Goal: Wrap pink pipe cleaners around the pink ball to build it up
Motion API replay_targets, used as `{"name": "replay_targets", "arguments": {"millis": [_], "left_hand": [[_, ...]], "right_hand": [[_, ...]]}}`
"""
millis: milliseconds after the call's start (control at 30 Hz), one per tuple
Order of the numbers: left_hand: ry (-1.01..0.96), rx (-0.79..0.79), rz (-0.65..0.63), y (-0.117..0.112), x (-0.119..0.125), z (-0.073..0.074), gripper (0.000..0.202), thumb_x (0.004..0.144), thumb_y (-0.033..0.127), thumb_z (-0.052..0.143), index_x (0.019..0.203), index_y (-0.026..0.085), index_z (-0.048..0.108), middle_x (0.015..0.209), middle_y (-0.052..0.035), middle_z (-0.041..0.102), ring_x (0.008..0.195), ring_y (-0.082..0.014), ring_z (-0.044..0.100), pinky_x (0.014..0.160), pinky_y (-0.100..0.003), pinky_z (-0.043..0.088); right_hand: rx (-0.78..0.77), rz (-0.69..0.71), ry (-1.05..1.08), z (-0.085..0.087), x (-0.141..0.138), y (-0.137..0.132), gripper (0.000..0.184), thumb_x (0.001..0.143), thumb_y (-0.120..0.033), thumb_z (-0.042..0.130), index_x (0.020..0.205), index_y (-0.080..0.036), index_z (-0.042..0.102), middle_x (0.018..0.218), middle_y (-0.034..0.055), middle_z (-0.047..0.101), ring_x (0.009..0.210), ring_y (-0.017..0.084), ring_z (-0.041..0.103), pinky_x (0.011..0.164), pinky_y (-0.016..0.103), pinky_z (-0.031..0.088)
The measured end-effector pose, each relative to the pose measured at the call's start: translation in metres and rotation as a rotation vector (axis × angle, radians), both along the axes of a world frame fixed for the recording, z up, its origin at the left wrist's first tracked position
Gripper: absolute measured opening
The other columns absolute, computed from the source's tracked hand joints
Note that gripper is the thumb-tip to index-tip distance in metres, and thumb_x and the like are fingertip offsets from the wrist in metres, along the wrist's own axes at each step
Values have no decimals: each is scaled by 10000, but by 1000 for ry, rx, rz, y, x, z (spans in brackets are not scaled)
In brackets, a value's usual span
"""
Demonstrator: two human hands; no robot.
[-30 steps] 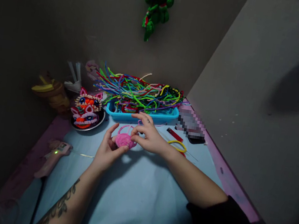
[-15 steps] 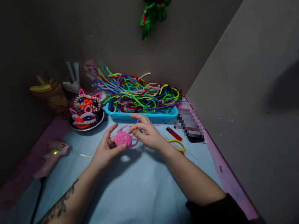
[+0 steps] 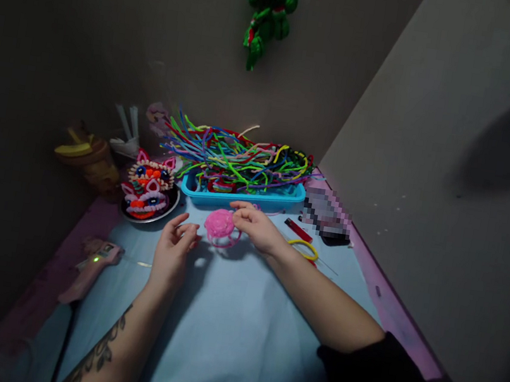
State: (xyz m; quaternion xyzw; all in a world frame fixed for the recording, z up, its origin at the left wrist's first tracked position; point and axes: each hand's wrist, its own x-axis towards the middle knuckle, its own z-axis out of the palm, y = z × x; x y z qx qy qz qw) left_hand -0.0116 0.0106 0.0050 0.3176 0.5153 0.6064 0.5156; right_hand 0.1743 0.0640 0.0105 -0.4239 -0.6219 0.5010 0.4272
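A pink coil of pipe cleaner, wound into a round shape with a thin loop hanging under it, is held above the blue table covering. My right hand pinches its right edge between thumb and fingers. On the left, my left hand is apart from the coil, its fingers loosely bent with a gap between them and nothing visible inside. Just behind both hands stands a light blue tray heaped with pipe cleaners in many colours.
Two fuzzy animal-face pieces sit in a metal bowl at the left. A pink glue gun with a lit green light lies nearer me. Right of my hands are a red lighter, yellow-handled scissors and a phone.
My left hand has let go of the pink coil and drawn back left. My right hand now grips the coil, which has turned and risen slightly to the right.
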Motion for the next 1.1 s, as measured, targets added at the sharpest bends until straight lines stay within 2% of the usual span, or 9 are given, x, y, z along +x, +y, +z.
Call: {"name": "replay_targets", "arguments": {"millis": [133,233,400,567,700,867,967,1000,1100], "left_hand": [[71,16,-61,-1,2,3,607,595,381,789,1107,143,564,734,-7,659,581,-87,538,511,-194,350],[40,46,-133,-4,5,6,689,590,342,799,1189,148,520,703,7,664,594,-98,557,563,-212,382],[52,113,-130,-6,5,2,655,641,289,782,1211,168,481,688,23,669,619,-94,581,658,-219,423],[101,173,-159,-6,3,-4,600,687,261,753,1197,204,441,703,32,667,622,-88,586,651,-205,432],[145,184,-158,-8,6,-2,578,698,271,743,1187,213,439,711,30,663,630,-94,595,647,-209,440],[201,214,-53,-8,3,2,495,748,334,696,1178,191,498,777,-6,666,733,-115,604,726,-240,444],[235,183,111,-3,-4,-2,395,735,389,698,1060,196,583,843,-8,625,754,-110,569,666,-217,426],[213,139,119,0,-6,-4,393,727,409,702,1044,202,599,891,-14,620,770,-110,562,643,-210,417],[16,-2,-105,4,-7,-9,397,726,460,687,1016,193,640,985,-57,629,808,-136,571,600,-213,403]], "right_hand": [[-48,-44,85,-4,-3,1,366,710,-526,666,685,-161,652,1206,105,530,1226,234,456,1049,369,295],[-66,-12,91,-4,-6,-1,403,681,-564,679,704,-163,660,1243,110,505,1228,244,449,1037,375,310],[-63,94,109,0,-10,-7,470,687,-635,644,747,-170,683,1246,121,524,1297,255,389,1077,393,258],[-107,160,140,1,-11,-11,417,628,-570,736,733,-169,693,1360,124,455,1355,269,326,1099,397,219],[-137,174,191,-3,-12,-11,357,584,-495,794,703,-171,707,1379,123,455,1375,269,301,1108,389,207],[-235,192,365,-6,-9,-6,382,530,-473,827,752,-176,741,1407,108,453,1384,283,283,1125,395,196],[-240,217,446,-7,-7,-3,415,551,-456,824,857,-186,749,1405,84,467,1369,276,313,1141,390,170],[-239,237,466,-7,-7,-3,442,562,-452,820,912,-193,744,1390,78,485,1353,272,339,1139,393,177],[-231,291,497,-6,-8,-5,495,583,-454,812,1004,-209,724,1311,67,557,1298,257,411,1127,393,212]]}}
